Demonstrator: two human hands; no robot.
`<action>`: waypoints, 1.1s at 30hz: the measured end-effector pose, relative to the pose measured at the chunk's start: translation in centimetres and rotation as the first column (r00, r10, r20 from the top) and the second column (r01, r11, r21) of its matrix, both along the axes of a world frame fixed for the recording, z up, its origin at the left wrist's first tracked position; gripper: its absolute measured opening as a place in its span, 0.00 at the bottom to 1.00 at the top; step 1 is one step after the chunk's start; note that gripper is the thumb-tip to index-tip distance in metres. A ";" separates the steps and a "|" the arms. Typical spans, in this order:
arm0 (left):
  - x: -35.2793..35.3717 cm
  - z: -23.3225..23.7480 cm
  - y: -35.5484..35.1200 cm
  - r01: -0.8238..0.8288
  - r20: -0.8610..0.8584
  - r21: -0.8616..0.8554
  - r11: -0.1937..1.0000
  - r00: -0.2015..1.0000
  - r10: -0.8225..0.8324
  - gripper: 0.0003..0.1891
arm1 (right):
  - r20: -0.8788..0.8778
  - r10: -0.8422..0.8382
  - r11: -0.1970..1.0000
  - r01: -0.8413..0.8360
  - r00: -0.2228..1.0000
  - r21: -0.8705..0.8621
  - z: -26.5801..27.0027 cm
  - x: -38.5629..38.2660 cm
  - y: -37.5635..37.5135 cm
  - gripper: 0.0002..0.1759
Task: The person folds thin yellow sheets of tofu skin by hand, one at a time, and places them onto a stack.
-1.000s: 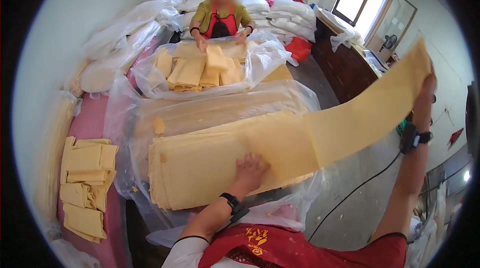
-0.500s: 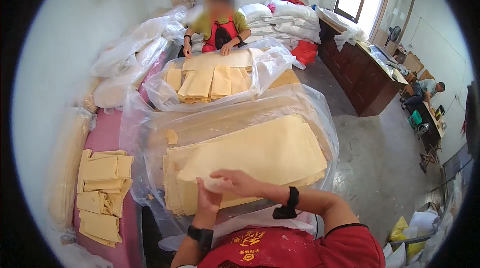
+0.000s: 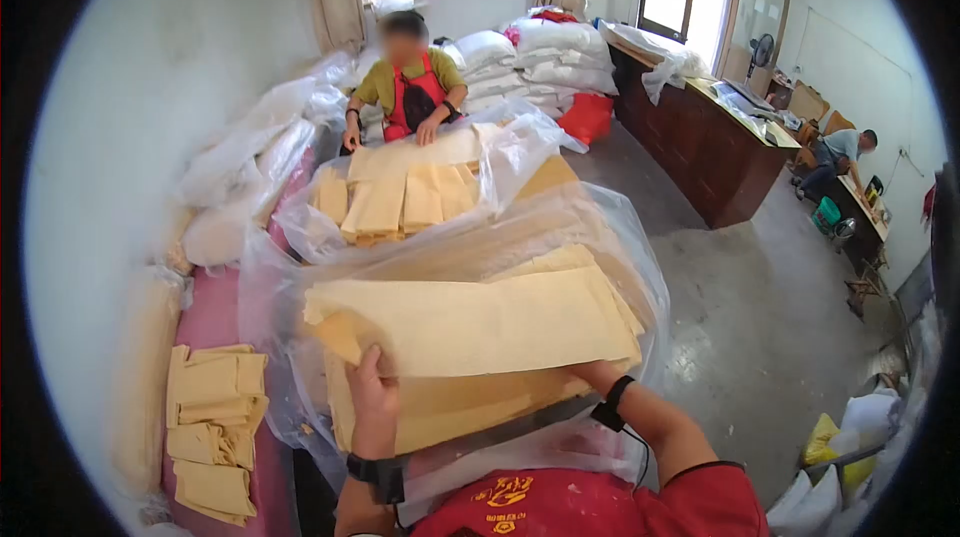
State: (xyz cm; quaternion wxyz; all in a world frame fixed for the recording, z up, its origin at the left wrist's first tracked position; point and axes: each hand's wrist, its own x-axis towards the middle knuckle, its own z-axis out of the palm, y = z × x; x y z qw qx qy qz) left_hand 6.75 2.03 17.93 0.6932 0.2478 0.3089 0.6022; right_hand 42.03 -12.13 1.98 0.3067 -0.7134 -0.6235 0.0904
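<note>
A long pale yellow bean curd sheet is raised at its front edge over a stack of similar sheets. My left hand is closed on the sheet near its left end, thumb on top, where a corner folds over. My right hand reaches under the sheet's front right part; its fingers are hidden beneath it. Clear plastic film lies around and under the stack.
Folded yellow pieces lie on a pink surface at left. Across from me, a co-worker handles another sheet pile. White sacks, a dark wooden counter and a second person are farther off.
My hands, close together at the stack's left before, are now apart. The right hand has moved right and under the sheet, whose left end is lifted and folded. The view has shifted slightly.
</note>
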 end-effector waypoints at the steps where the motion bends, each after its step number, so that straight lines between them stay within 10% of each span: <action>1: -0.7 1.0 0.2 -0.028 -0.033 0.003 1.000 0.999 0.028 0.20 | 0.119 -0.141 0.989 0.145 0.983 -0.024 0.2 1.9 -0.5 0.30; 12: -19.1 -19.8 1.8 -0.206 -0.626 -0.056 0.977 0.770 0.126 0.23 | 0.096 -0.369 0.929 0.371 0.924 0.003 -0.4 7.8 2.9 0.32; 15: -20.7 -19.7 1.2 -0.332 -0.766 0.105 0.938 0.575 0.289 0.22 | 0.244 -0.378 0.909 0.408 0.893 -0.083 1.3 6.8 2.9 0.32; 17: -21.0 -19.3 1.0 -0.256 -0.942 0.231 0.939 0.182 0.281 0.27 | 0.188 -0.371 0.916 0.391 0.910 -0.084 0.5 7.1 3.5 0.29; 20: -22.4 -20.2 2.1 -0.203 -0.937 0.331 0.922 0.043 0.346 0.29 | 0.182 -0.355 0.910 0.383 0.917 -0.159 2.4 5.0 3.4 0.22; 23: -19.9 -14.6 0.8 -0.208 -0.973 0.119 0.971 -0.222 0.071 0.25 | 0.337 -0.302 0.921 0.364 0.891 -0.137 4.6 1.4 1.9 0.16; 27: -25.2 -21.4 4.4 -0.300 -0.980 0.199 0.933 -0.034 0.198 0.16 | 0.365 -0.343 0.925 0.379 0.866 -0.031 1.5 -0.1 2.5 0.09; 29: -22.5 -17.3 5.0 -0.397 -0.530 0.161 0.904 0.738 0.418 0.15 | 0.302 -0.347 0.928 0.371 0.888 -0.022 0.8 -0.1 3.1 0.08; 33: -17.0 -4.9 5.1 -0.472 -0.307 0.244 0.847 0.791 0.529 0.20 | -0.144 -0.327 0.945 0.320 0.934 -0.069 1.3 -2.1 5.7 0.04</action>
